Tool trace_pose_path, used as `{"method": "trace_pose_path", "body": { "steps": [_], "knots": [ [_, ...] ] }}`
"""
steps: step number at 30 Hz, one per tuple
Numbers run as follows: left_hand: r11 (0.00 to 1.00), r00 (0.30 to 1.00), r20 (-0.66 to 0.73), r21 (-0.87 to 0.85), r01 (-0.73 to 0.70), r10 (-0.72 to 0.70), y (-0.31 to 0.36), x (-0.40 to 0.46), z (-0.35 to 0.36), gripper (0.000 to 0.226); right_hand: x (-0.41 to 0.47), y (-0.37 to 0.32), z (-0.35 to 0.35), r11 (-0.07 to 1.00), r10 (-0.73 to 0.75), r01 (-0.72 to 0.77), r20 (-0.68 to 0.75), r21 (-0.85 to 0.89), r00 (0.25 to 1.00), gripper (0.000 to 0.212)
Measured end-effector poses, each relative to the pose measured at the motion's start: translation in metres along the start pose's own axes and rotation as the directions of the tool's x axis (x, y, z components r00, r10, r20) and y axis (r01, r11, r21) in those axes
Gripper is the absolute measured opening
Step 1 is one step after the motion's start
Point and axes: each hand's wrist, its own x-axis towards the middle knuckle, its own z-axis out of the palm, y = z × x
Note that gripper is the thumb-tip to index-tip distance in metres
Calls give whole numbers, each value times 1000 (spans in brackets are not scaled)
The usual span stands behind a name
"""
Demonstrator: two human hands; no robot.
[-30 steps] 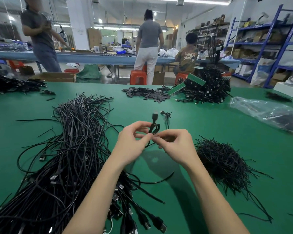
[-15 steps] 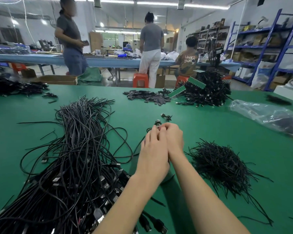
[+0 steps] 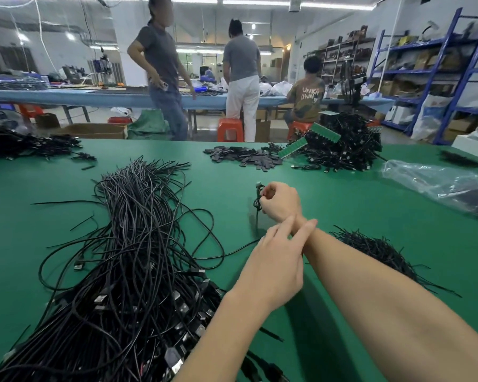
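My right hand (image 3: 280, 202) reaches forward over the green table (image 3: 356, 210) and grips a small coiled black cable (image 3: 258, 201), whose loose tail runs down and left across the table. My left hand (image 3: 279, 260) hovers nearer to me with straight fingers resting against my right wrist; it holds nothing. A big heap of black USB cables (image 3: 127, 257) lies to the left of both hands. A pile of short black twist ties (image 3: 375, 249) lies to the right of my right forearm.
Farther back lie flat black pieces (image 3: 246, 158), a heap of bundled cables with green strips (image 3: 340, 147) and more cables (image 3: 25, 144) at far left. A clear plastic bag (image 3: 439, 183) lies right. Three people are at a blue table (image 3: 66, 95) behind; blue shelving (image 3: 436, 78) stands right.
Both hands held the cable coil together a second ago. My right hand has carried it forward, and my left hand has let go and drawn back to the right wrist. A standing person walked right.
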Motion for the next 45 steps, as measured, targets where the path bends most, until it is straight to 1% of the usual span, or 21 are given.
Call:
{"method": "trace_pose_path", "body": {
  "steps": [2, 4, 5, 8, 10, 14, 16, 18, 21, 25, 27, 29, 30, 31, 33, 35, 37, 39, 41, 43, 45],
  "knots": [
    [997, 998, -52, -67, -38, 35, -6, 2, 0, 60, 13, 4, 3, 998, -28, 28, 6, -58, 1000, 15],
    [992, 996, -92, -123, -26, 15, -10, 2, -1, 55, 25, 7, 6, 995, -23, 23, 1, -93, 1000, 18],
    [993, 995, -99, -118, -10, -2, -12, 3, -1, 54, 31, 9, 6, 994, -8, 8, -1, -108, 1000, 19],
    [998, 996, -74, -17, 57, -58, -22, 3, 0, 59, 41, 13, 12, 988, 30, -28, 10, -151, 999, 32],
    [991, 991, -46, 42, 126, -124, -30, 3, -1, 56, 38, 14, 17, 981, 5, 1, 32, -193, 999, 38],
    [972, 975, -5, 80, 220, -220, -40, 2, -4, 49, 26, 24, 28, 929, -91, 118, 93, -350, 991, 29],
    [965, 970, 1, 100, 244, -245, -42, 2, -4, 47, 21, 30, 33, 874, -98, 155, 146, -461, 985, 31],
    [951, 960, 24, 140, 275, -281, -45, 0, -4, 45, 18, 33, 35, 840, -94, 165, 161, -517, 983, 35],
    [933, 940, 87, 182, 309, -328, -52, -3, -2, 46, 20, 35, 31, 845, -65, 145, 171, -514, 983, 40],
    [930, 930, 131, 187, 317, -343, -53, -4, 2, 46, 21, 35, 21, 854, -26, 133, 214, -502, 976, 46],
    [929, 927, 145, 186, 319, -347, -51, -5, 2, 46, 19, 27, 17, 886, -77, 151, 184, -438, 980, 45],
    [922, 922, 132, 193, 335, -363, -50, -4, 2, 44, 14, 15, 11, 933, -144, 196, 186, -303, 972, 36],
    [912, 917, 105, 196, 360, -385, -49, -4, 1, 43, 9, 8, 8, 951, -158, 211, 232, -228, 960, 29],
    [896, 906, 68, 195, 398, -418, -48, -3, -1, 41, 2, 1, 3, 961, -154, 216, 315, -172, 937, 22],
    [853, 871, 13, 207, 479, -492, -47, -2, -5, 39, -19, -10, -4, 964, -132, 230, 509, -134, 850, 12],
    [800, 824, 9, 249, 547, -566, -48, -2, -12, 38, -41, -15, -9, 945, -126, 280, 603, -168, 787, 10],
    [749, 774, 17, 271, 605, -632, -54, -3, -19, 37, -61, -15, -10, 921, -132, 328, 625, -210, 770, 17],
    [716, 741, 26, 285, 638, -671, -61, -5, -26, 40, -80, -13, -9, 900, -136, 350, 597, -259, 791, 20],
    [700, 725, 48, 310, 643, -687, -66, -7, -31, 40, -97, -11, -7, 884, -122, 338, 540, -322, 833, 16],
    [702, 727, 65, 330, 631, -684, -69, -9, -31, 37, -106, -8, -9, 866, -96, 330, 523, -375, 847, 17],
    [717, 743, 80, 348, 604, -664, -71, -10, -29, 35, -106, -6, -24, 890, -68, 286, 518, -355, 853, 20]
  ]
}}
